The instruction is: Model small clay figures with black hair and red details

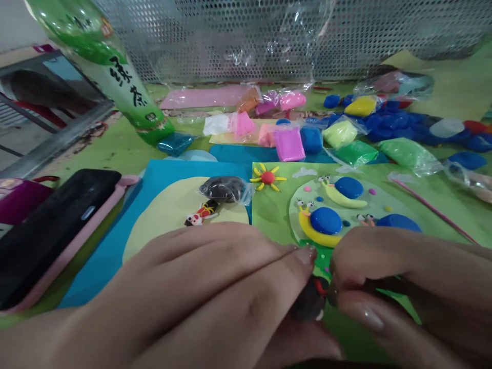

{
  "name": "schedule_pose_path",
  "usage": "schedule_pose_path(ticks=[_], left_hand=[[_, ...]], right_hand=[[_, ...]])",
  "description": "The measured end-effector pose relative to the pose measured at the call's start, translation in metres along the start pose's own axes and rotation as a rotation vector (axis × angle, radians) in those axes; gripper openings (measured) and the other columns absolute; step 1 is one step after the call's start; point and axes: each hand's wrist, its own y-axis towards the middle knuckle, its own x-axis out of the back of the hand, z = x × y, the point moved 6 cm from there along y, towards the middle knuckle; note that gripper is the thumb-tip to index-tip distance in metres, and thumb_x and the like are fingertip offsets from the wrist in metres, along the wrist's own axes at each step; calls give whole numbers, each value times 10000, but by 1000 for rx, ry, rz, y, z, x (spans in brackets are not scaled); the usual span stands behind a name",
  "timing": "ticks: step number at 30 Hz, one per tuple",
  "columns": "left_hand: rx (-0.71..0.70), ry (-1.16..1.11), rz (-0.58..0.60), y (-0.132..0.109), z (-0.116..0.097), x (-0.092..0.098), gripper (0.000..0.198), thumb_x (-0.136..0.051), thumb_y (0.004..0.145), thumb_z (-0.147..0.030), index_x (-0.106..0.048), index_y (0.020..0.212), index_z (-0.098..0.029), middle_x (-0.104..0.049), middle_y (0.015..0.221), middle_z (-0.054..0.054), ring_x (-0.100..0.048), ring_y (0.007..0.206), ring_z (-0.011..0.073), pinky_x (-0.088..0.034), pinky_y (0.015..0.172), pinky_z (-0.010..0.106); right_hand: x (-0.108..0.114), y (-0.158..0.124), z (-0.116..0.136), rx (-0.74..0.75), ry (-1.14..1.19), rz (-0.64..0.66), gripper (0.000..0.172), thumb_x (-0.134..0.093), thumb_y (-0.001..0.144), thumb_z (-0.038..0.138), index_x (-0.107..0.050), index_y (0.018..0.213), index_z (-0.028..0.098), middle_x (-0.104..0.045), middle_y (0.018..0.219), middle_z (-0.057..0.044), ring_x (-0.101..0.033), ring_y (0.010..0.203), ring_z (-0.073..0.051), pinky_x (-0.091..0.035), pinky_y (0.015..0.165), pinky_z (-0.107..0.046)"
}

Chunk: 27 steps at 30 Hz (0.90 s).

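Observation:
My left hand (215, 287) reaches across the front and is closed on a small black clay piece (305, 302), partly hidden by its fingers. A thin red clay strip (320, 287) lies against the black clay. My right hand (407, 277) pinches at the strip's right end, thumb and forefinger close together. Beyond my left hand, a small clay figure (200, 213) in white, red and black lies on a cream round shape on blue card (165, 169). Past both hands is a green card (269, 210) with clay snails (326, 220) that have blue shells, and a clay sun (268, 177).
A bag of black clay (225, 188) lies on the blue card. Behind the cards are several bagged clay lumps (290, 143) and blue caps (395, 123). On the left are a green tea bottle (130, 87) and a black phone (57, 230). A pink stick (434, 210) lies right.

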Motion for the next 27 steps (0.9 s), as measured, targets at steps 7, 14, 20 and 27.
schedule_pose_path(ticks=[7,14,20,27], left_hand=[[50,-4,16,-2,-5,0,416,-634,843,-517,-523,1244,-537,-716,1052,-204,-696,985,150,-574,952,263],[35,-56,-33,6,-7,0,206,-616,847,-565,-660,980,-415,-737,932,-211,-713,873,103,-579,890,204],[36,-84,58,3,-6,-1,200,-630,853,-529,-655,1028,-435,-728,974,-215,-704,920,105,-569,901,197],[73,-33,-70,4,-12,3,188,-643,836,-526,-656,985,-413,-733,955,-207,-698,881,94,-524,959,177]], right_hand=[[-10,-7,0,199,-237,-115,342,-554,868,526,-679,691,261,-585,621,-93,-523,531,-158,-452,499,-255],[-7,-9,-6,195,-298,-195,186,-648,850,409,-640,704,294,-559,566,-2,-498,447,-111,-398,372,-218],[-10,-9,-19,359,-192,-300,198,-652,869,293,-570,691,262,-514,522,52,-430,339,-38,-318,252,-123],[-12,-8,-17,72,-79,-108,200,-588,895,329,-652,712,280,-606,642,-29,-564,538,-129,-481,501,-232]])
